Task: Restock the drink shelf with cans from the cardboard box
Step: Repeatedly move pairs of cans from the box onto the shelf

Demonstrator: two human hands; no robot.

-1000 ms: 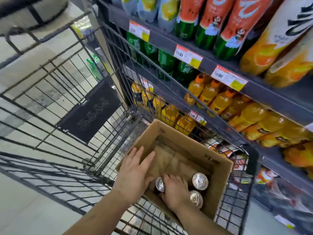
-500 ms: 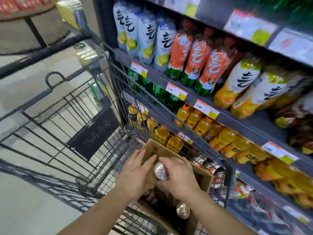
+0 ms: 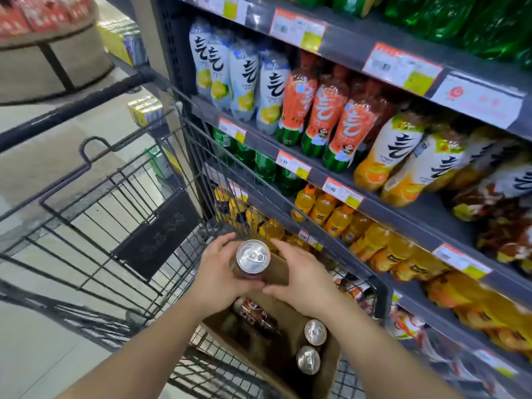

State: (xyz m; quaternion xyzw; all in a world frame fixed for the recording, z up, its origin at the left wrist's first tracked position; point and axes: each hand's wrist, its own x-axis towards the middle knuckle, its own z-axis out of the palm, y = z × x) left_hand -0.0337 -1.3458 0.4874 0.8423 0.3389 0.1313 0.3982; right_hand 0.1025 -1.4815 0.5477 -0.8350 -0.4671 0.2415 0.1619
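A brown can with a silver top [image 3: 252, 259] is upright above the cardboard box [image 3: 332, 367], which sits in the shopping cart. My left hand [image 3: 218, 273] cups the can from the left, and my right hand [image 3: 302, 279] holds it from the right. Two more cans [image 3: 315, 332] [image 3: 308, 359] stand in the box, and another can [image 3: 253, 312] lies on its side there. The drink shelf [image 3: 383, 208] rises to the right, full of bottles.
The black wire shopping cart [image 3: 95, 197] fills the left and centre, pressed close to the shelf. The shelves hold orange juice bottles [image 3: 331, 217], green bottles [image 3: 263, 168] and tall labelled bottles [image 3: 322, 116]. Price tags line the shelf edges. Tiled floor lies to the left.
Both hands have lifted one can up out of the box, and the left hand has closed round it. The view has tilted up toward the shelf.
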